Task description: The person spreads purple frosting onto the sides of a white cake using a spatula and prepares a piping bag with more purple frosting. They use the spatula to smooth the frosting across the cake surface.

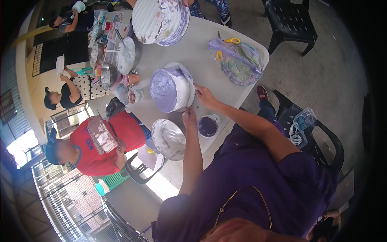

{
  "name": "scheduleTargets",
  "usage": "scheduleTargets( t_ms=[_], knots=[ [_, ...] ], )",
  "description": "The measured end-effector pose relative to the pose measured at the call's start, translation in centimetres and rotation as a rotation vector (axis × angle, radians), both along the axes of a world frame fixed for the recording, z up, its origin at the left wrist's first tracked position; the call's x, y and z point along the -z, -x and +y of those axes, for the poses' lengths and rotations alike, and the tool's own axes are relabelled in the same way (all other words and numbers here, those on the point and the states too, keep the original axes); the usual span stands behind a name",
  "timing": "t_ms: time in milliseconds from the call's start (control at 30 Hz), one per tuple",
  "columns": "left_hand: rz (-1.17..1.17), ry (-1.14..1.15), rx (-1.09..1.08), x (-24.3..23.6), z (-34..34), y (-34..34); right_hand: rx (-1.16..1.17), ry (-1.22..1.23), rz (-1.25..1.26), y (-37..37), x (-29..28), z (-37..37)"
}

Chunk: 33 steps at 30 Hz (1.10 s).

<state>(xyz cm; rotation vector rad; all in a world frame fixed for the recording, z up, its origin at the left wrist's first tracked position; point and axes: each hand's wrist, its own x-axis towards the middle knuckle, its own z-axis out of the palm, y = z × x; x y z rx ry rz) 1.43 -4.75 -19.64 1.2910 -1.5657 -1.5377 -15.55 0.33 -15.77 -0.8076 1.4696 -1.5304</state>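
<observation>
A round cake (163,90) stands before me, its top coated in lavender frosting and its near right side still pale white. Under it shows the rim of a white turntable or cake board (189,103). My left hand (189,117) has its fingers closed at that rim, on the near side. With my right hand (205,97) I grip the handle of a spatula (189,76), whose frosting-smeared blade lies along the cake's right side. Close to both hands is a tub of dark purple frosting (207,126). Left of my forearm sits a bowl of white cream (169,139).
Yellow-handled scissors (231,40) and a crumpled lavender piping bag (238,60) lie at the table's right end. A second frosted cake (159,22) is held by someone opposite. Mixing bowls (125,54) and cups (131,79) crowd the left. A person in red (109,139) holds a tray.
</observation>
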Motion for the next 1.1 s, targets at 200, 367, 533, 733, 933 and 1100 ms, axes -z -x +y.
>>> scheduleTargets(
  t_ms=[200,367,533,733,933,1100],
  knots=[
    [-0.170,0.164,0.079,1.1,0.2,-0.1,0.068,0.124,0.213,-1.2,-0.9,-0.3],
    [-0.177,0.018,0.138,-3.1,2.6,3.4,0.046,0.187,0.239,-0.1,-2.5,1.3],
    [0.743,-0.351,-0.210,0.3,0.1,0.8,0.090,0.086,0.199,0.5,-2.5,0.3],
    [0.227,-0.069,0.003,-2.3,1.5,4.0,0.014,0.086,0.248,1.0,-0.4,0.6],
    [0.378,-0.134,0.040,-0.7,0.8,2.2,-0.143,0.185,0.064,4.7,-6.4,5.0],
    [0.465,-0.437,-0.246,-0.2,0.7,-0.2,-0.304,0.104,0.399,10.6,-8.3,7.6]
  ],
)
